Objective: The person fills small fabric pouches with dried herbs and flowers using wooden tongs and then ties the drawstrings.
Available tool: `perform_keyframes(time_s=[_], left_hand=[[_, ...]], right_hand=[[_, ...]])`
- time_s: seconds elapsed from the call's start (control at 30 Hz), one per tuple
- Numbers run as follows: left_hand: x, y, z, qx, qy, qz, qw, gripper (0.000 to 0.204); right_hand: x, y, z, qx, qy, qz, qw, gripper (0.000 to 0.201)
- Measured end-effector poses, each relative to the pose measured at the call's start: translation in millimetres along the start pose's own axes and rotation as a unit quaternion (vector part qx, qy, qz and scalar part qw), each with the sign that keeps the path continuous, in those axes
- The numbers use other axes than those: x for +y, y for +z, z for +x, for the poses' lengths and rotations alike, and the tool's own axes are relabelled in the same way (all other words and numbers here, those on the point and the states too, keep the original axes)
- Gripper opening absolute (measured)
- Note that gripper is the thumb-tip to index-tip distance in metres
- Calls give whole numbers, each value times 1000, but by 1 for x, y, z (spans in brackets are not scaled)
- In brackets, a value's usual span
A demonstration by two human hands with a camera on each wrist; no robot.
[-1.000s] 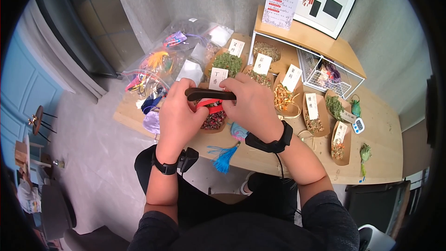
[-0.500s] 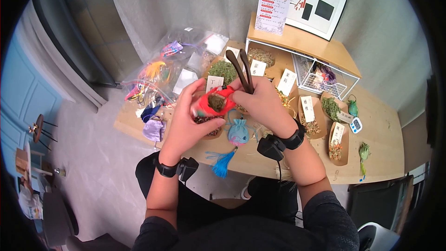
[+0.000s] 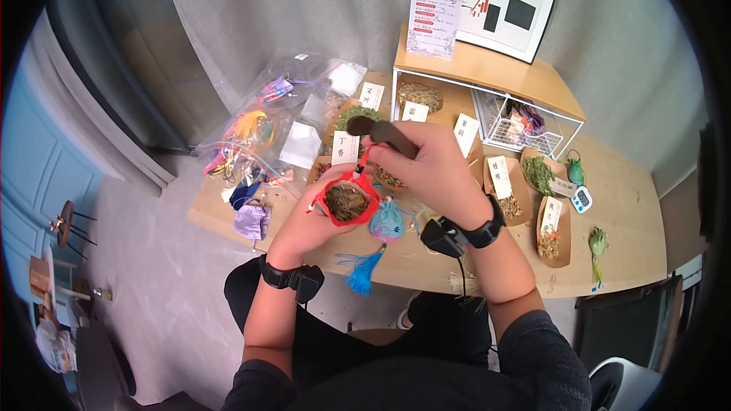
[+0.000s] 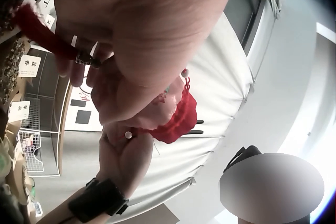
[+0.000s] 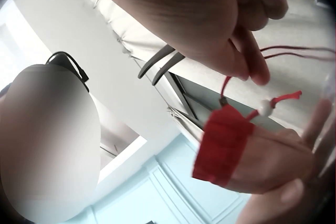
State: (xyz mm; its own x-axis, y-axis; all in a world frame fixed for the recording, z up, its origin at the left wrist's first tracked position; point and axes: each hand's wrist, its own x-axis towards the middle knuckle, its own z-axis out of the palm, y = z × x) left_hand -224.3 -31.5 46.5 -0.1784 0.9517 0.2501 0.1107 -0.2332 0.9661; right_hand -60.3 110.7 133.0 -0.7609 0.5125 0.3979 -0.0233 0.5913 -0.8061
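Observation:
In the head view a red drawstring pouch (image 3: 374,207) has its mouth open upward, with brownish-green dried herbs (image 3: 346,203) inside. My left hand (image 3: 303,222) holds it around the body from the left. Above the pouch, my right hand (image 3: 432,158) pinches the red cord (image 3: 365,155), which runs taut from the rim. That hand also keeps a pair of dark tongs (image 3: 394,139) tucked in its grip. The right wrist view shows the pouch's red collar (image 5: 223,142) and a white bead (image 5: 265,108) on a cord. Just beyond lies a light-blue pouch (image 3: 387,222).
Labelled paper trays of herbs (image 3: 509,209) spread across the table (image 3: 487,266). At left are a clear plastic bag (image 3: 221,125) of coloured items and a purple pouch (image 3: 251,219). A shelf (image 3: 487,80) with a wire basket stands behind; a small timer (image 3: 582,199) sits at right.
The hands, earlier close together over the pouch, have drawn apart. The pouch's mouth has come into view, and my right hand has swung the tongs round while pinching the cord above it.

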Motion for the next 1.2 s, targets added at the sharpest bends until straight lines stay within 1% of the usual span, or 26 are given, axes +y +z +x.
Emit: perform_keyframes(time_s=[0.07, 0.17, 0.2, 0.23, 0.3, 0.4, 0.5, 0.57, 0.63, 0.67, 0.73, 0.77, 0.83, 0.87, 0.93, 1.03, 1.13, 1.17, 1.2], left_hand=[[2, 5, -4, 21, -30, -3, 999, 87], [0, 13, -4, 57, -34, -31, 997, 100], [-1, 14, -5, 65, -34, -35, 997, 99], [-3, 15, -5, 73, -34, -38, 996, 98], [-3, 13, -7, 79, -42, -24, 996, 86], [0, 10, -6, 65, -97, -64, 991, 58], [-11, 13, -1, 170, 15, -38, 985, 36], [-5, 16, 0, 204, 33, -33, 978, 36], [-3, 17, 0, 223, 41, -32, 974, 37], [-4, 16, 1, 232, 60, 7, 971, 40], [-11, 14, 5, 249, 97, 84, 960, 46], [-15, 11, 5, 257, 138, 162, 943, 50], [-19, 5, 5, 267, 216, 313, 886, 58], [-19, 5, 4, 264, 228, 338, 874, 60], [-16, 6, 3, 257, 254, 387, 848, 64], [-8, 8, 5, 223, 244, 377, 865, 66], [-7, -2, 5, 161, 237, 398, 871, 57], [-8, -9, 3, 142, 234, 366, 889, 53], [-10, -17, 2, 123, 230, 334, 906, 49]], right_hand=[[-5, 8, 1, 3, -32, -5, 999, 19], [16, 22, 8, -34, -11, -22, 999, 19], [19, 20, 8, -82, 41, -3, 996, 19], [22, 20, 9, -98, 41, -4, 994, 19], [29, 19, 11, -131, 39, -5, 991, 20], [12, 13, 11, -94, 86, 24, 992, 23], [12, 7, 11, -67, 106, 139, 982, 31], [11, 10, 8, -98, 88, 143, 981, 30], [10, 13, 5, -126, 69, 148, 978, 35], [15, 15, 5, -131, 68, 159, 976, 38], [9, 15, 5, -130, 98, 170, 972, 36], [6, 15, 5, -129, 113, 175, 969, 35], [6, 15, 5, -99, 98, 175, 975, 31], [6, 15, 4, -83, 90, 175, 977, 29], [6, 11, 4, -59, 78, 107, 989, 26], [11, 2, 6, -26, 81, 18, 996, 22], [3, -13, 7, -17, 68, -73, 995, 20], [-1, -17, 7, -18, 60, -105, 993, 20], [3, -20, 6, -17, 18, -110, 994, 19]])
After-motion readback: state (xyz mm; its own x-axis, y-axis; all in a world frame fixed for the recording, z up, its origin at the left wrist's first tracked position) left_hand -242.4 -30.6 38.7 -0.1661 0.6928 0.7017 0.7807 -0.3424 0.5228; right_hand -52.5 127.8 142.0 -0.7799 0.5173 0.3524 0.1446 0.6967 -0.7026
